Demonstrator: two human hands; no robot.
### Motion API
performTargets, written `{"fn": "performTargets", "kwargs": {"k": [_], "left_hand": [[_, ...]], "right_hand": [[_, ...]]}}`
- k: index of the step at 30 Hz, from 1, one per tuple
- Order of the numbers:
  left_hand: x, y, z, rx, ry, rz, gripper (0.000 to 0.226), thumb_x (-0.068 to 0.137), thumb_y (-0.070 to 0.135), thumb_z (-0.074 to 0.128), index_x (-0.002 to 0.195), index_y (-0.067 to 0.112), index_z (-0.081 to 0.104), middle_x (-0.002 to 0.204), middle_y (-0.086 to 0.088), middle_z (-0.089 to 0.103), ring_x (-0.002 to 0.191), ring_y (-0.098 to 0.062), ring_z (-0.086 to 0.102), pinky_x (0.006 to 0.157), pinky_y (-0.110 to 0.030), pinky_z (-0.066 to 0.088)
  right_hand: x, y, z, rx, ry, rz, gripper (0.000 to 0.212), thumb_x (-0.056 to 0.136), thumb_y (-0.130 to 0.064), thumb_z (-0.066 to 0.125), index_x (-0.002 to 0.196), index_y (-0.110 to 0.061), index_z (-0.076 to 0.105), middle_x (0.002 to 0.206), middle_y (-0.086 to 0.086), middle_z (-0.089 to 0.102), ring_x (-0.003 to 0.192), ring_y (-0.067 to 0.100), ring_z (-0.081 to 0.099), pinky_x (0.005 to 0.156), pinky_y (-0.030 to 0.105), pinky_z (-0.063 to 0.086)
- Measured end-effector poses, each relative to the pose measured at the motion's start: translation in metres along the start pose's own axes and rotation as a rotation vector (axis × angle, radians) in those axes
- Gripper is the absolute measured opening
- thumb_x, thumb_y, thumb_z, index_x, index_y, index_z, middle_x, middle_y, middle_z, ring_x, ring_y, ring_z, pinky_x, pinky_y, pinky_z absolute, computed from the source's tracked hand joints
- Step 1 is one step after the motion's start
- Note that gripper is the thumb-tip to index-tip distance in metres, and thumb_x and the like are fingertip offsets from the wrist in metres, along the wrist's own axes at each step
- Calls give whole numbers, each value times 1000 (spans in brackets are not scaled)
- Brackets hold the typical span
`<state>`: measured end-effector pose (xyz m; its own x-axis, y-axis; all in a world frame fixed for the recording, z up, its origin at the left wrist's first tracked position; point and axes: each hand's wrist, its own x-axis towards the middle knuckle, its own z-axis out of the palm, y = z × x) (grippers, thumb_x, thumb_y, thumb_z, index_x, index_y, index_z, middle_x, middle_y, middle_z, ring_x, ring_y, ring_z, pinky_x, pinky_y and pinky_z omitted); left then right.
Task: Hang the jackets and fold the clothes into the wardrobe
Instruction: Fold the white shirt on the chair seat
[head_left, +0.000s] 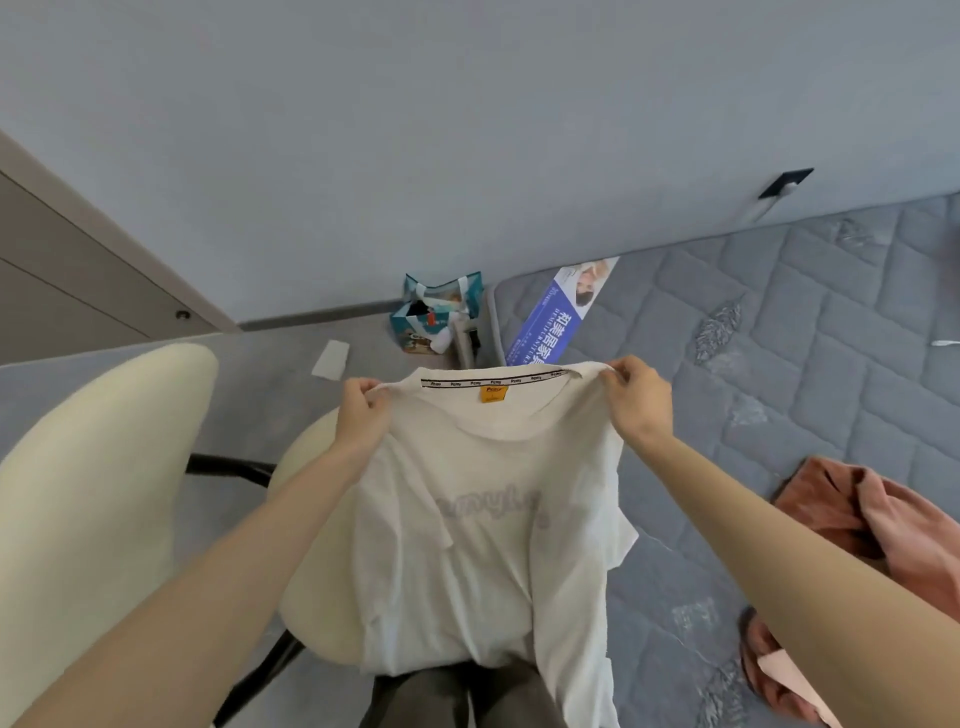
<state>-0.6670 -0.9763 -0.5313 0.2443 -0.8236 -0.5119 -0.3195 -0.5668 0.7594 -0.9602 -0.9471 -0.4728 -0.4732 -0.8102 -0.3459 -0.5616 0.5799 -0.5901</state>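
The shirt (483, 519) hangs in front of my legs, its lower part slumping over the smooth, rounded cream seat of the chair (104, 493). It looks like thin, soft cotton, light and limp, so I judge it will sag and crease wherever it goes unsupported. The shoulders beside the collar are the sound places to hold, and that is where I have it. My left grip (361, 410) is pinched tight on one shoulder and my right grip (636, 400) on the other, with the neckband stretched flat between them and a small orange label (493, 393) under its printed tape. To my right a rumpled pink garment (883, 519), thicker and plusher, lies on the quilted grey mattress (779, 338). Farther off a glossy shopping bag (441, 312) stands at the mattress corner near a white slip of paper (331, 358) on the floor, below the plain pale wall.
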Motion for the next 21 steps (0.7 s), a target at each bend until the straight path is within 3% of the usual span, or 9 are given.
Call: {"fn": "performTargets", "kwargs": {"k": [3,4,6,8,12,14,17,21], "left_hand": [[18,-15,10,24,8,136,50,88,-11,38,133,11,37,127,8,37,117,-5,35,89,-2,26],[20,-22,11,47,1,170,54,87,-15,36,135,9,38,131,7,38,120,-4,35,92,-1,24],[19,-42,14,91,-55,176,50,88,-16,34,132,5,43,138,-5,42,126,-15,41,105,-15,29],[16,-65,13,173,-142,178,49,88,-16,33,131,5,47,141,-10,42,131,-22,41,111,-27,30],[22,-105,5,385,-290,248,50,89,-13,35,132,8,49,142,-7,44,133,-20,39,106,-18,26],[31,-116,3,482,-361,281,49,92,-10,36,135,9,48,144,-5,43,135,-21,38,110,-23,26],[46,-133,-1,693,-490,355,53,93,-7,36,140,14,45,152,-1,32,136,-24,34,111,-34,28],[54,-151,-6,838,-483,430,63,91,-9,38,145,23,37,154,4,26,131,-26,36,105,-40,36]], "right_hand": [[13,12,32,29,-42,-61,37,97,-6,42,132,-11,52,138,10,49,124,24,47,93,20,32],[14,18,43,8,-64,-91,39,96,-4,44,133,-11,51,139,9,47,127,23,44,97,20,31],[9,32,67,-12,-119,-70,38,94,-5,45,130,-15,55,136,6,50,121,22,49,97,24,36],[-2,44,91,-9,-206,-11,34,94,-7,45,122,-17,60,128,2,56,106,17,55,86,24,43],[-30,60,146,-16,-477,27,24,95,-11,48,110,-19,65,113,-3,65,86,10,58,68,14,43],[-41,62,174,-37,-588,24,19,95,-16,52,107,-20,67,109,-4,68,92,10,60,71,12,43],[-52,59,213,-115,-692,21,23,93,-26,57,113,-19,67,113,-4,67,105,12,59,86,20,42],[-63,59,247,-127,-675,96,29,84,-34,67,111,-23,60,100,-7,65,92,12,61,76,25,45]]}}
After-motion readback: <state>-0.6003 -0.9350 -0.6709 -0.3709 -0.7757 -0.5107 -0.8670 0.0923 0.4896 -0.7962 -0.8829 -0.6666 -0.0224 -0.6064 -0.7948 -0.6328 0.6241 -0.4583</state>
